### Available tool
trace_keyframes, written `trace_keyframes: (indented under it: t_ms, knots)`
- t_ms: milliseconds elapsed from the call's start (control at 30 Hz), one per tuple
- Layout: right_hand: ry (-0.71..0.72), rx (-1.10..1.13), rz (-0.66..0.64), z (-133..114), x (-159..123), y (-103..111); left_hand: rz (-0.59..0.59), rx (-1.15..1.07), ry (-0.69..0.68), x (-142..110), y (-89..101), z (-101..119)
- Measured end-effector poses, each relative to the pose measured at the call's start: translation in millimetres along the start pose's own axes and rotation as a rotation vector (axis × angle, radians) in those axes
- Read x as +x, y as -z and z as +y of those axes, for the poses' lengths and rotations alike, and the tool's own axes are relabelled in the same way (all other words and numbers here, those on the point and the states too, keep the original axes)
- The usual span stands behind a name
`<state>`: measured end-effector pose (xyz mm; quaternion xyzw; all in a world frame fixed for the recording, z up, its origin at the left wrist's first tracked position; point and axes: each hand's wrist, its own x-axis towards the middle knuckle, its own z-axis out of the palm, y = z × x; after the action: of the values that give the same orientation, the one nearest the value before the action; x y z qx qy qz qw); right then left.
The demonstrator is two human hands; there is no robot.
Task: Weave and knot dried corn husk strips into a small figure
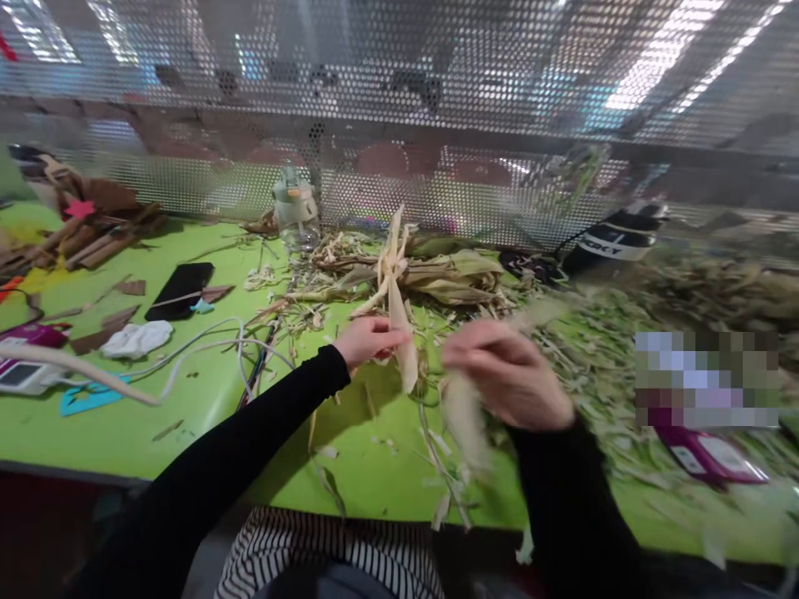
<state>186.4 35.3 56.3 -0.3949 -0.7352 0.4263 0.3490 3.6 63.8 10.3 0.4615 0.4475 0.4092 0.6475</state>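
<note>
Near the middle of the table, my left hand is closed in a pinch on a pale corn husk bundle. The bundle is knotted near its top, with pointed ends sticking up and a wide strip hanging down past my fingertips. To its right, my right hand is smeared by motion, its fingers curled together. A pale corn husk strip hangs from those fingers, also blurred. Behind both hands lies a pile of dried husks on the green table.
A clear bottle and a dark bottle stand along the perforated metal screen. At left lie a phone, crumpled tissue, white cable and brown strips. Husk scraps and a purple item cover the right.
</note>
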Motion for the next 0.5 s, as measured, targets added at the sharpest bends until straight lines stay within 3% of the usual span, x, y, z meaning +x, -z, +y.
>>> trace_keyframes:
  t_ms: [100, 267, 500]
  knots:
    - [-0.113, 0.085, 0.054, 9, 10, -17, -0.030, -0.004, -0.035, -4, -1.4, -1]
    - [-0.152, -0.043, 0.129, 22, 17, -25, 0.001, 0.025, -0.042, -11, 3.0, 10]
    - [-0.137, -0.152, 0.098, 24, 14, -20, -0.080, 0.426, -0.157, -18, 6.1, 24]
